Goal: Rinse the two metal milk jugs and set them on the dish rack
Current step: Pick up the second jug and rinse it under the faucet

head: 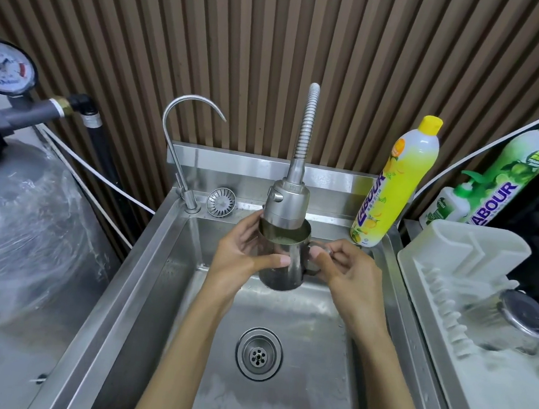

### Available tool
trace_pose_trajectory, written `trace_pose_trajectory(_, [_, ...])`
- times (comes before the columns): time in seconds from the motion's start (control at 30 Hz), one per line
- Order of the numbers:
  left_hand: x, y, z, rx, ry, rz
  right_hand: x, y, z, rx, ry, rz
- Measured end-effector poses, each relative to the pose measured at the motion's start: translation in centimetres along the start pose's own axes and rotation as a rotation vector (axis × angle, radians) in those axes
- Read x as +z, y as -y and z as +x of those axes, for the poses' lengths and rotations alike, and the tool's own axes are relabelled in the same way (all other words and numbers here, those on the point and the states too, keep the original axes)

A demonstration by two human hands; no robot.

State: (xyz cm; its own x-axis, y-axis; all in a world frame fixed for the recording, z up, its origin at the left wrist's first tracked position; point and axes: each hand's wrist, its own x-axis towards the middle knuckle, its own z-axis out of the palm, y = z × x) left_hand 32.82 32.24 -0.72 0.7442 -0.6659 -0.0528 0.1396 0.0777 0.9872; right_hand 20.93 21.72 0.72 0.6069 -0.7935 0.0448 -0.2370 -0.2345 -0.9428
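Note:
A metal milk jug (283, 270) is held upright over the steel sink (144, 278), its mouth right under the spray head of the flexible tap (289, 203). My left hand (244, 257) wraps around the jug's body, thumb across the front. My right hand (344, 269) pinches the jug's handle on its right side. A second metal jug (512, 321) lies on its side on the white dish rack (446, 252) to the right of the sink.
A thin gooseneck tap (182, 138) and a loose strainer (221, 201) sit on the sink's back ledge. Yellow (397, 186) and green (518, 174) detergent bottles stand back right. A plastic-wrapped tank (21, 231) with a pressure gauge (4, 70) fills the left. The drain (259, 353) lies below.

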Motion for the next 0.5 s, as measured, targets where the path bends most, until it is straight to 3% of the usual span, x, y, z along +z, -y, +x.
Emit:
trace_pose_trajectory(0.17, [0.0,-1.0,-0.3,0.067,-0.083,0.080,0.6,-1.2,0.3,0.173,0.170,0.449])
trace_pose_trajectory(0.5, [-0.9,-1.2,1.1,0.000,0.201,0.435,1.1,-1.6,-0.5,0.277,0.187,0.522])
